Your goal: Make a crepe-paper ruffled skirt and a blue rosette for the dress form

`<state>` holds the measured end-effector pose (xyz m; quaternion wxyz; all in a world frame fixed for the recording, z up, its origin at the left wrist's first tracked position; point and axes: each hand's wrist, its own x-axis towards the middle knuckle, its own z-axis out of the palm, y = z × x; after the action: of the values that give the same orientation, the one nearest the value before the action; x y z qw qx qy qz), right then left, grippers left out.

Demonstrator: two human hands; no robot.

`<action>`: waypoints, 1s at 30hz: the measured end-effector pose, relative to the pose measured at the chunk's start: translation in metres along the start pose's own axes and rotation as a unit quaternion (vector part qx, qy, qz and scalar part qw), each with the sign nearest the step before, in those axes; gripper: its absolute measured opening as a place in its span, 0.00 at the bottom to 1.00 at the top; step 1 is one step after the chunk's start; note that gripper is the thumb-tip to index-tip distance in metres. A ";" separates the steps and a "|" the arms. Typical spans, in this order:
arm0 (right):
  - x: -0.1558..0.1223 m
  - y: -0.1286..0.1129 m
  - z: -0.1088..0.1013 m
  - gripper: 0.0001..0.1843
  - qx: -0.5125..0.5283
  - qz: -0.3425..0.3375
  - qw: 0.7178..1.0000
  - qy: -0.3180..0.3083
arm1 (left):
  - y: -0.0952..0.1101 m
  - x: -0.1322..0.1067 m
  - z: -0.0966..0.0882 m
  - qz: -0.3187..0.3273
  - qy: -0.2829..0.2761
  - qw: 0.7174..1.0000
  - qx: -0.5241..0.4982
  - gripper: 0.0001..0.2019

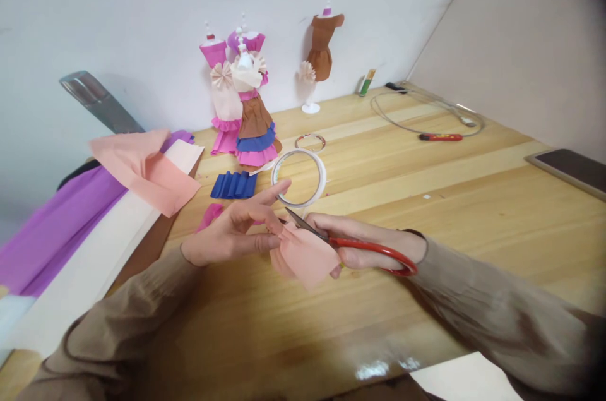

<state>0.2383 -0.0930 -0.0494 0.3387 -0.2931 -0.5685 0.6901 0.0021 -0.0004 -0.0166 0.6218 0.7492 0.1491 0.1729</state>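
A small peach piece of crepe paper (310, 259) hangs over the middle of the table, pinched between the thumb and fingers of my left hand (239, 230). My right hand (364, 243) grips red-handled scissors (374, 245). Their dark blades are parted at the upper edge of the peach paper, close to my left fingertips. Just beyond my hands a roll of white tape (322, 180) stands tilted on the table. A pleated blue strip (233, 185) lies past my left hand, with a pink scrap (209, 216) nearer to it.
Small dress stands (255, 113) in paper dresses and a brown-dressed one (322, 50) line the wall. Purple (61, 224), white and peach paper sheets (151, 167) pile up at left. A looped cable (428, 99), a red cutter (441, 137) and a phone (570, 168) lie at right.
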 end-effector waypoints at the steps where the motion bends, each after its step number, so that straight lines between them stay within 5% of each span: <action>1: 0.000 0.002 0.000 0.19 0.002 0.003 1.000 -0.007 | 0.000 0.000 0.000 -0.001 -0.002 1.000 0.004 0.01; 9: 0.000 -0.001 -0.004 0.27 -0.011 -0.013 0.998 -0.068 | -0.003 0.002 -0.002 0.013 -0.010 1.000 0.024 0.01; 30: 0.000 0.002 0.002 0.23 -0.023 -0.054 0.998 -0.024 | -0.011 0.000 -0.005 0.009 0.017 1.000 0.013 0.03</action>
<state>0.2361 -0.0944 -0.0513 0.3548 -0.2529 -0.6072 0.6644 0.0002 0.0059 -0.0262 0.6081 0.7554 0.1547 0.1890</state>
